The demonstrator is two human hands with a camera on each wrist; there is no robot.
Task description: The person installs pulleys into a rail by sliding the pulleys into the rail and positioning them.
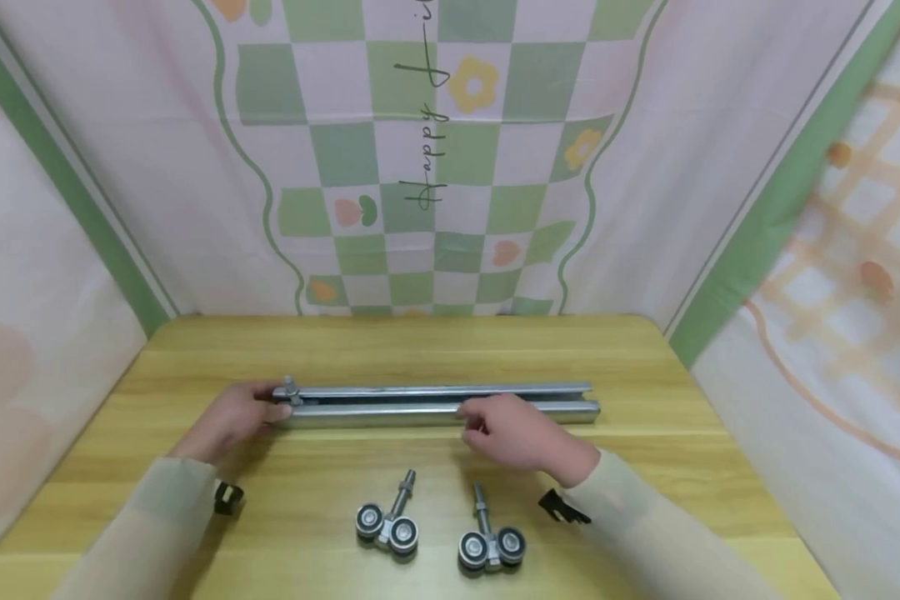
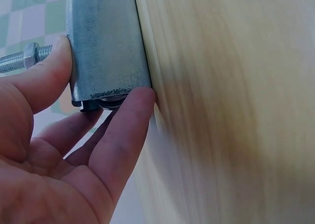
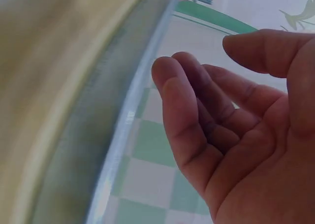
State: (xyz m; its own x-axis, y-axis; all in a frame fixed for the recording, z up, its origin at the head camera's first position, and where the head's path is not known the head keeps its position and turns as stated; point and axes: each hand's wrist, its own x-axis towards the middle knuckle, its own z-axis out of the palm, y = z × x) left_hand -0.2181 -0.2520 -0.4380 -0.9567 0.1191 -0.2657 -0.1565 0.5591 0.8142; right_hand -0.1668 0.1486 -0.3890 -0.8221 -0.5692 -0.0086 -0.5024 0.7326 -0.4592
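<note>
A long galvanized steel C-channel track [image 1: 390, 414] lies across the table with its slot upward. My left hand [image 1: 236, 415] grips its left end; the thumb lies against the slot edge and the fingers reach round the end [image 2: 129, 130]. Beside that thumb a threaded bolt with a nut [image 2: 30, 56] sticks out of the slot, and part of a wheel [image 2: 112, 102] shows inside the track end. My right hand [image 1: 512, 432] hovers at the track's middle-right, fingers loosely bent and holding nothing [image 3: 231, 125]. Two roller trolleys [image 1: 388, 529] with bolts lie in front of the track.
The wood-grain table [image 1: 330, 346] has rounded far corners. Behind it hangs a checkered cloth [image 1: 405, 167] with printed flowers, and more patterned cloth [image 1: 810, 333] encloses both sides. Black straps [image 1: 228, 498] hang at both wrists.
</note>
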